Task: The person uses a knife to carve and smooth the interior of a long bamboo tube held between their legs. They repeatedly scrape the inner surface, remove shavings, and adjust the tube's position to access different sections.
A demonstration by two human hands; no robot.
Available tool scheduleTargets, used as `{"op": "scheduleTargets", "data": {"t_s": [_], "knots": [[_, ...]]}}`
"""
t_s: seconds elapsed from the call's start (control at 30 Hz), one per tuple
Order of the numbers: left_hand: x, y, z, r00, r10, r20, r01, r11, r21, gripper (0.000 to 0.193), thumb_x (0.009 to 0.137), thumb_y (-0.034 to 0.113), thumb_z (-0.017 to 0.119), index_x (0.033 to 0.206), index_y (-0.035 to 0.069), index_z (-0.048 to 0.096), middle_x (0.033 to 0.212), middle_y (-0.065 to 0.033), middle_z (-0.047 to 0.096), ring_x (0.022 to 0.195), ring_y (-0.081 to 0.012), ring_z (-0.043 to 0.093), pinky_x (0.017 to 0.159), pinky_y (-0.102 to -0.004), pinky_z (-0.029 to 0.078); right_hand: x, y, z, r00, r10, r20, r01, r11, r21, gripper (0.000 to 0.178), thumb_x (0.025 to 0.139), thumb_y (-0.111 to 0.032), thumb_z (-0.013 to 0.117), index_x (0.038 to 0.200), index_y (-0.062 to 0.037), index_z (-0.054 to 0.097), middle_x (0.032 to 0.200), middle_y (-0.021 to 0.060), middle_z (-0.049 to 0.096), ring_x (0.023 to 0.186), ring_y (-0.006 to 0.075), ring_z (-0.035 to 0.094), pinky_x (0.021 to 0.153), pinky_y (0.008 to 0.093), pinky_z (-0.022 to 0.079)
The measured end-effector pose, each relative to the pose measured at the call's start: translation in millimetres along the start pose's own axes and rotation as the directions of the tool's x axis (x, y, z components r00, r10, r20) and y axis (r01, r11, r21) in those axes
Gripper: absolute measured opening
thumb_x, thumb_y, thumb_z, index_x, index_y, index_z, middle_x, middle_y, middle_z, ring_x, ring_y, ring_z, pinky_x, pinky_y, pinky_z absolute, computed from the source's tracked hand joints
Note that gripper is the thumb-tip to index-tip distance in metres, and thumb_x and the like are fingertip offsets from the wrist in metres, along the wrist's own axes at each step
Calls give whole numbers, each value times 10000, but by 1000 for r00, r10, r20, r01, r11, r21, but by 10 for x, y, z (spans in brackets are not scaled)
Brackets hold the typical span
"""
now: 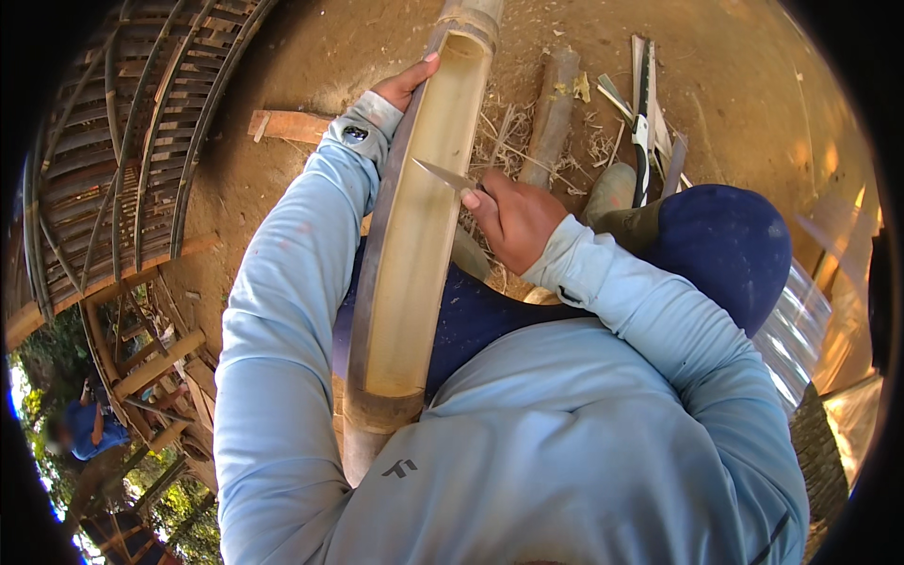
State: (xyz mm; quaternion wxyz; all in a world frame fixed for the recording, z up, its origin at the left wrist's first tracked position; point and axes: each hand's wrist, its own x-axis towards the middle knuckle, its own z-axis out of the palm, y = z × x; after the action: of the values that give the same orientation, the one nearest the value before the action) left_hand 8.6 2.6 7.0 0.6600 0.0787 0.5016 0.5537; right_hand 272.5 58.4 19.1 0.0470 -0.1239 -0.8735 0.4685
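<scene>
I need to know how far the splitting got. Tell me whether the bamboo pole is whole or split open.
Split open. The bamboo pole shows its pale hollow inside as a long trough. The left hand grips its edge; the right hand holds a knife over it.

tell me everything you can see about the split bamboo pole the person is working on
The bamboo pole is a thick stalk split lengthwise into an open trough, pale yellow and smooth inside, with a darker grey-brown outer skin. A node ridge crosses near its lower end and another near the top. It lies across the person's lap, running up and away toward the dirt ground. The left hand grips its left edge near the far end. The right hand holds a knife whose blade reaches over the right edge into the hollow.
</scene>
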Motion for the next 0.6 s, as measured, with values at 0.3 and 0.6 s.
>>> {"op": "scheduleTargets", "data": {"t_s": [0.3,0.6], "knots": [[12,-40,-40,999,27,25,-27,1000,5,541,941,516,614,1228,58,650,1007,-84,735,847,-178,721,758,-319,601,-50,-33,-9,998,39,49,-41,999,20,425,1050,-388,411,919,3,511,690,267,584,662,481,586,616,542,454],[27,-54,-62,999,23,28,-23,1000,3,534,947,513,606,1222,57,650,1013,-86,734,845,-183,720,749,-323,600,-139,-14,-16,998,17,56,-18,999,29,412,1054,-380,411,899,-9,504,675,248,558,669,490,561,617,540,434]]}}
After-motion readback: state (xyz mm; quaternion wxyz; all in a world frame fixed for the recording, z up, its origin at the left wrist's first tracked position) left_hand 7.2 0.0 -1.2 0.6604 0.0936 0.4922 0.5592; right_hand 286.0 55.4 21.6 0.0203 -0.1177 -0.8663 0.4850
